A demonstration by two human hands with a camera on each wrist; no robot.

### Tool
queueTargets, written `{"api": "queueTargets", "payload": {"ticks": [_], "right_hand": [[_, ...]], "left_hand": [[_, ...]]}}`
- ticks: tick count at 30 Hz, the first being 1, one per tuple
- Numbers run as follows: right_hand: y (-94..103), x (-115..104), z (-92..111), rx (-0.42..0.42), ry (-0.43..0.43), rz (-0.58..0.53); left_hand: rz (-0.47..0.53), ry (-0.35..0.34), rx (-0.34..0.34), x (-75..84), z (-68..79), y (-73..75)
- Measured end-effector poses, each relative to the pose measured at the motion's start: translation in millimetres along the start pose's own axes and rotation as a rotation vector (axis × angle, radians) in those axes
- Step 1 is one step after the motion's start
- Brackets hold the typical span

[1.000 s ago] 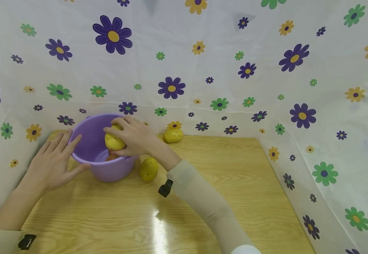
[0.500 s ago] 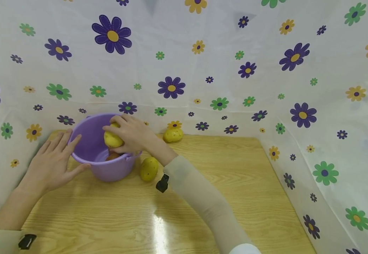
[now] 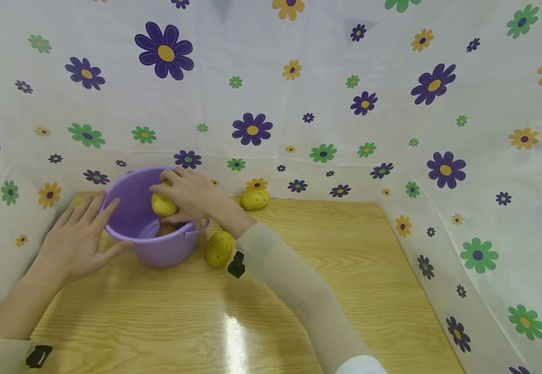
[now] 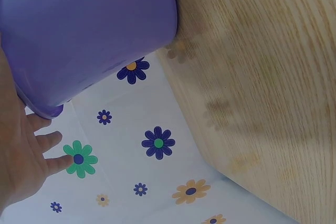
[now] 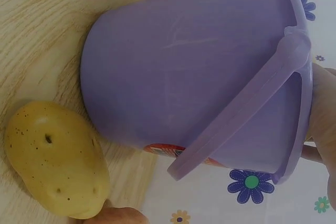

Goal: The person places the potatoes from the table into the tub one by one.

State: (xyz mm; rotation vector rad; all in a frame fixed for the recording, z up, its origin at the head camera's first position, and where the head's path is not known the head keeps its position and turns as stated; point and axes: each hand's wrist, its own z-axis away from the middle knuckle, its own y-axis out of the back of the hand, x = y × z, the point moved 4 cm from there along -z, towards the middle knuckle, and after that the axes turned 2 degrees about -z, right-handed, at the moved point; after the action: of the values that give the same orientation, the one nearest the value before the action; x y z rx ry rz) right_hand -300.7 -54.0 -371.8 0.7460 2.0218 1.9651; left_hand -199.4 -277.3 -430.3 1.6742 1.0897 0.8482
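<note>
The purple bucket [image 3: 159, 254] stands at the table's back left. My left hand [image 3: 77, 234] rests along its left rim with the fingers straight and spread; the left wrist view shows this hand [image 4: 21, 161] at the rim. Just inside the bucket's opening, my right hand [image 3: 191, 195] grips a yellow potato [image 3: 163, 204], fingers over its top. A brownish rounded thing [image 3: 165, 230] lies lower in the bucket, partly hidden. Right of the bucket, another potato [image 3: 219, 249] lies on the table; dark specks show on this potato [image 5: 58, 156] in the right wrist view.
A third potato [image 3: 254, 198] lies at the table's back edge, against the flowered cloth [image 3: 271, 78]. The bucket's handle [image 5: 236, 114] hangs down its right side. A brown rounded thing [image 5: 116, 216] shows at the lower edge of the right wrist view.
My right hand has shifted slightly left with the potato, and its forearm has followed. More of the bucket's handle shows. The left hand and the bucket have stayed put.
</note>
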Motion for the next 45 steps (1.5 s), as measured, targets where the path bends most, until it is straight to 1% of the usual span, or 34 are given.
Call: {"api": "queueTargets", "payload": {"ticks": [11,16,22,25,30,34,43,45], "right_hand": [[-3.8,0.2,-7.3,-0.079,-0.002,0.031],[-4.3,0.9,-8.3,-0.102,-0.005,0.044],[-5.5,1.8,-8.6,-0.114,-0.025,0.018],[-5.9,2.1,-8.4,-0.117,-0.029,0.024],[-5.3,3.8,-6.8,-0.102,-0.028,0.045],[-3.7,6.4,-4.0,-0.077,-0.039,0.03],[-2.5,9.7,4.6,-0.057,-0.058,0.005],[-2.7,10.4,7.2,-0.037,-0.061,-0.008]], "left_hand": [[0.001,0.0,0.004,0.4,1.1,0.2],[0.001,-0.004,0.009,0.9,0.4,0.3],[-0.003,0.0,0.006,0.3,-0.1,0.3],[-0.006,0.001,0.006,0.2,-0.1,0.6],[-0.001,0.003,0.001,0.2,-0.7,0.6],[0.002,0.006,-0.007,0.2,-1.3,0.3],[-0.003,0.004,-0.006,0.0,-1.7,0.1],[-0.005,0.004,-0.005,0.0,-1.7,0.1]]}}
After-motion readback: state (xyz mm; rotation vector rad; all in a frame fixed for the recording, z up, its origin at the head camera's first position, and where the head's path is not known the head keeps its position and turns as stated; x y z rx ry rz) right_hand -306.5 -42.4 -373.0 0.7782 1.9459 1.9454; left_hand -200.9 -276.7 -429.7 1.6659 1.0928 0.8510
